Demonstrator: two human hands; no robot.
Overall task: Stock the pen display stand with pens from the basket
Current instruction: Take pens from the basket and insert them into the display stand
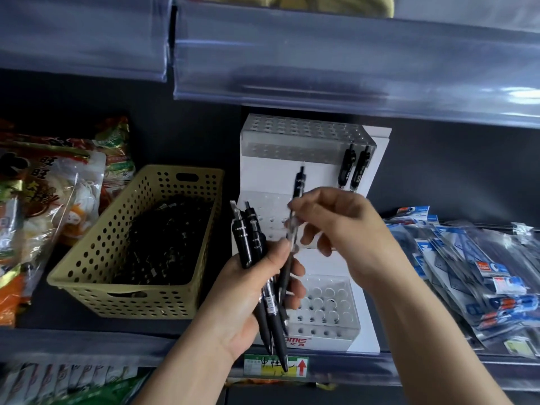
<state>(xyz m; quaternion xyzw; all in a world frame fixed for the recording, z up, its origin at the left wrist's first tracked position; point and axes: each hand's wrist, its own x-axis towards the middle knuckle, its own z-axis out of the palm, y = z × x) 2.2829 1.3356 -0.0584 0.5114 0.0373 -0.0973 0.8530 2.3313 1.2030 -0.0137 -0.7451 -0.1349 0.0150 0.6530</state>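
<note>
A white and clear tiered pen display stand [304,141] with rows of holes sits on the shelf. Two black pens [352,168] stand in its top tier at the right. In front of the stand, my left hand [251,290] grips a bundle of black pens [249,238]. My right hand [339,229] pinches a single black pen [298,185] that points up just above the bundle. A beige perforated basket [140,247] to the left of the stand holds several black pens.
Snack bags [43,200] fill the shelf left of the basket. Packaged stationery [473,273] lies to the right of the stand. An upper shelf with clear price strips [321,62] hangs over the stand. A price label [276,366] is on the shelf edge below.
</note>
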